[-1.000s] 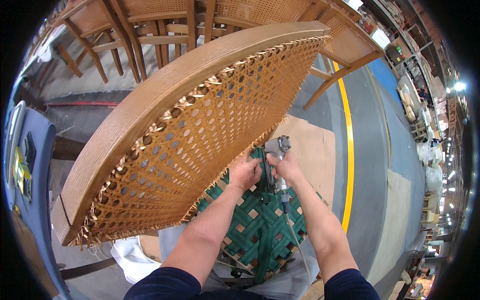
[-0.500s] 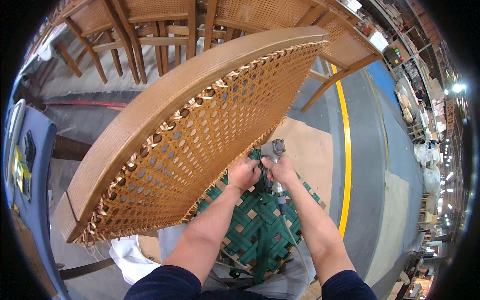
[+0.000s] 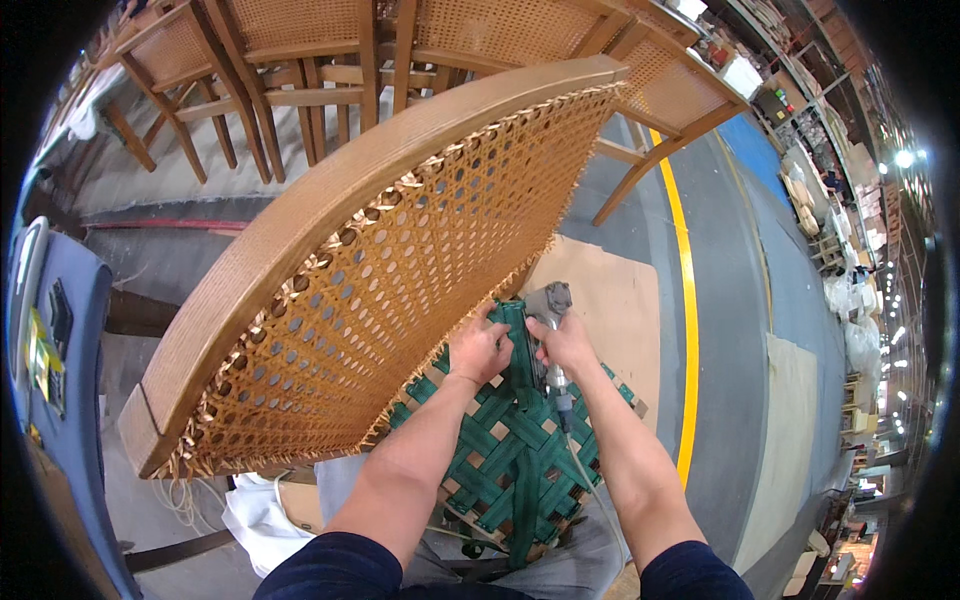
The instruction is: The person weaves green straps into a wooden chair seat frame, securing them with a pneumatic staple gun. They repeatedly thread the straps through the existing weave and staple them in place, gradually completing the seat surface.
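My right hand (image 3: 565, 343) is wrapped round a grey air staple gun (image 3: 549, 300), its hose running down from the handle. The tool's head is over the far edge of a chair seat woven from green webbing (image 3: 500, 445). Left of it, my left hand (image 3: 480, 350) is closed with its fingertips at a green webbing strap (image 3: 516, 345) along that edge. A loose length of strap hangs down the middle of the weave. The cane chair back (image 3: 420, 270), in a curved wooden frame (image 3: 290, 220), leans over on the left; the gun's nose is hidden.
Several cane-backed wooden chairs (image 3: 290, 95) stand behind. At the left is a blue padded surface (image 3: 75, 300) with small items on it. A cardboard sheet (image 3: 605, 290) lies past the seat, and a yellow floor line (image 3: 685, 300) runs along the right.
My left hand has shifted slightly left, away from the staple gun, and more of the green strap shows between my hands. The whole view has moved a little.
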A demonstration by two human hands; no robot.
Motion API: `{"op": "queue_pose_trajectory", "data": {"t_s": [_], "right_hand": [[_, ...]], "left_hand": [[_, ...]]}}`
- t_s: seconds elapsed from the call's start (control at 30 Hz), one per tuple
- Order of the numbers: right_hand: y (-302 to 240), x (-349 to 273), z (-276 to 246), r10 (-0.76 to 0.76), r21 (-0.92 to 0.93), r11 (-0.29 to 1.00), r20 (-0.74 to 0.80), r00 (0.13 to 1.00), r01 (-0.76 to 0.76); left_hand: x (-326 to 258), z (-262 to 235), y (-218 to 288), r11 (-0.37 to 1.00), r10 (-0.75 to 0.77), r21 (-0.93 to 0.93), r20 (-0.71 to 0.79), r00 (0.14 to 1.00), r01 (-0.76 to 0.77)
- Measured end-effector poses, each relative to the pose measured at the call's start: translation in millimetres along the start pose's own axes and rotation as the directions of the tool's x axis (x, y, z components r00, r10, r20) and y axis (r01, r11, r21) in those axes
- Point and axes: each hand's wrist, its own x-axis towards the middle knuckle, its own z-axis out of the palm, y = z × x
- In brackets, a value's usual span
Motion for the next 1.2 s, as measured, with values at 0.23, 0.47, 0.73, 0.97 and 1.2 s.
{"op": "queue_pose_trajectory", "data": {"t_s": [0.23, 0.47, 0.73, 0.97, 1.2], "right_hand": [[62.2, -158.8, -102.7, 0.037, 0.355, 0.934, -0.234, 0.972, 0.05], [214.3, -407.3, -209.4, 0.332, 0.39, 0.918, -0.667, 0.667, -0.068], [365.3, -513.3, -174.7, 0.755, 0.848, 0.529, -0.477, 0.45, 0.011], [445.1, -493.7, -155.5, 0.674, 0.979, 0.18, -0.19, 0.714, 0.09], [504.0, -484.0, -146.3, 0.712, 0.807, 0.591, -0.516, 0.475, -0.01]], "left_hand": [[-3.2, 8.7, -11.0, 0.994, 0.088, 0.067, -0.067, 0.994, -0.083], [-7.9, 0.3, -7.1, 0.968, 0.201, 0.13, 0.116, 0.973, -0.215], [-230.3, -59.1, 47.3, 0.585, -0.244, -0.478, 0.666, 0.705, 0.655], [-279.8, -70.8, 56.9, 0.056, -0.51, 0.162, 0.853, -0.111, 0.985], [-295.9, -50.2, 48.1, -0.077, -0.388, -0.134, 0.917, 0.094, 0.988]]}}
